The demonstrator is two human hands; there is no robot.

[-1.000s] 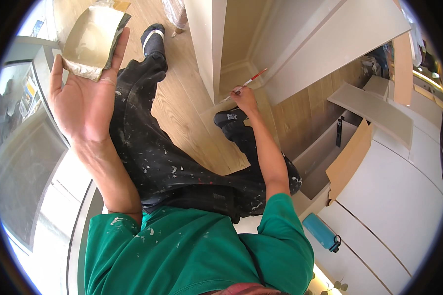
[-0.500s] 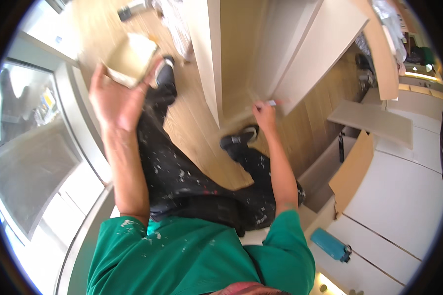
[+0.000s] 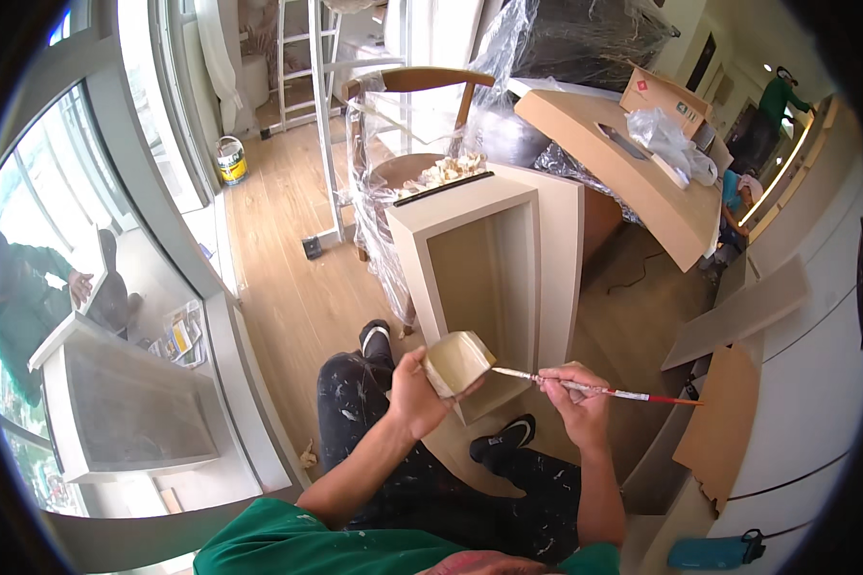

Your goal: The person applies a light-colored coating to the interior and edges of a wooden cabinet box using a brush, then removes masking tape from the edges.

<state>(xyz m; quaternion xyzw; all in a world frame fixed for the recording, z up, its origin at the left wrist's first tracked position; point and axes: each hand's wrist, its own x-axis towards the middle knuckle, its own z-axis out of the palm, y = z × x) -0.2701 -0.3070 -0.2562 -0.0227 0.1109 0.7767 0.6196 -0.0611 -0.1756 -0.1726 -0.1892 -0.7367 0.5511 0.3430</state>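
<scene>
My left hand [image 3: 414,401] is closed around a small cut-down paint container [image 3: 460,360] with cream-coloured paint stains, its opening facing me. In my right hand [image 3: 581,407] is a thin artist's paintbrush [image 3: 633,394] with a red and white handle, held nearly level. Its tip is at the container's right rim; whether it touches cannot be made out. Just beyond both hands stands a beige open-fronted cabinet [image 3: 559,259] on the wood floor, between my feet and a plastic-draped chair [image 3: 431,79].
Behind the cabinet are a stepladder [image 3: 318,125], a paint can [image 3: 231,165] and a large cardboard piece [image 3: 585,120]. Glass windows [image 3: 129,393] run along my left. At right lie a loose board [image 3: 743,311] and a teal bottle [image 3: 708,553]. Another person [image 3: 775,103] is far off at right.
The view has swung up to show more of the room. My right hand has drawn the brush away from the cabinet to the container, and my two hands are now closer together.
</scene>
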